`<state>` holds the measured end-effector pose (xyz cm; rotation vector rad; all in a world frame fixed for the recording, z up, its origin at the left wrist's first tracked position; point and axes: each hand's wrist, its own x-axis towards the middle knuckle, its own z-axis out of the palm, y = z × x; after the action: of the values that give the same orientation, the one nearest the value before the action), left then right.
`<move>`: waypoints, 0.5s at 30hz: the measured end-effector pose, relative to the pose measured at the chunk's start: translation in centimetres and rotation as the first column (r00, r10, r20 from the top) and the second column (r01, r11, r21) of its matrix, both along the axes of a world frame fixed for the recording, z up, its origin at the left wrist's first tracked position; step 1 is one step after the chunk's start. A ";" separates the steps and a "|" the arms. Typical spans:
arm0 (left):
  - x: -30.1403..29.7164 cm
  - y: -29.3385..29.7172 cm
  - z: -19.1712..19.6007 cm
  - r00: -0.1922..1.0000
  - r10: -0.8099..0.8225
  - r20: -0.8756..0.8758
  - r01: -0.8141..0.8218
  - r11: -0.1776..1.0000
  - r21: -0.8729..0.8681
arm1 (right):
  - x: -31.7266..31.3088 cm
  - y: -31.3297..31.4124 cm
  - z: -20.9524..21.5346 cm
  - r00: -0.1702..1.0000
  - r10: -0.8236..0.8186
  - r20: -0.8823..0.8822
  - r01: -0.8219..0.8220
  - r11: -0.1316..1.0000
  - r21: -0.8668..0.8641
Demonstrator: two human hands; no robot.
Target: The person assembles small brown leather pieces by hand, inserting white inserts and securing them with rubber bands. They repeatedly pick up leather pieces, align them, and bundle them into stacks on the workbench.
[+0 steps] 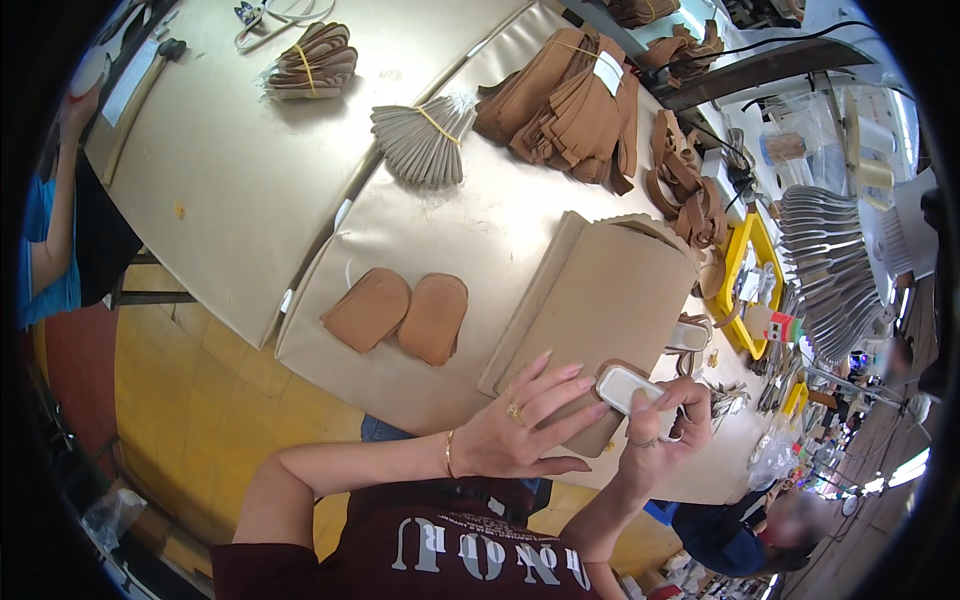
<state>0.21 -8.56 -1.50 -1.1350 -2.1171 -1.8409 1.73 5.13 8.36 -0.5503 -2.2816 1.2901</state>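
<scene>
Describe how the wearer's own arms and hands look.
The forearms are bare below dark maroon short sleeves. The ungloved left hand has a gold-coloured ring, with a thin gold-coloured bracelet at its wrist. The right hand, also ungloved, wears a ring.

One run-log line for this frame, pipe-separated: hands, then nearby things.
left hand: fingers spread over tan panel | right hand: grips white block | tan panel: under hands | two brown stacks: left of panel
</scene>
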 end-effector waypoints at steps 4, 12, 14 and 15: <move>0.0 0.0 0.1 1.000 -0.011 0.015 0.011 1.000 0.013 | 0.0 -0.1 0.0 1.000 0.007 -0.013 -0.007 1.000 0.016; 0.2 0.2 0.0 0.999 0.034 -0.018 -0.034 0.999 -0.014 | 0.6 1.5 0.6 0.993 0.117 -0.002 -0.109 0.918 -0.381; 0.2 0.3 0.0 0.997 0.058 -0.043 -0.059 0.998 -0.029 | 0.5 2.8 0.5 0.952 0.165 -0.256 -0.301 0.644 -0.704; 0.2 0.4 0.1 0.997 0.062 -0.047 -0.064 0.998 -0.030 | 0.7 3.0 0.4 0.968 0.116 -0.223 -0.241 0.682 -0.690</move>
<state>0.42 -8.16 -1.45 -1.0931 -2.1382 -1.7431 2.39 8.16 8.76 -0.4372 -1.6547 2.2571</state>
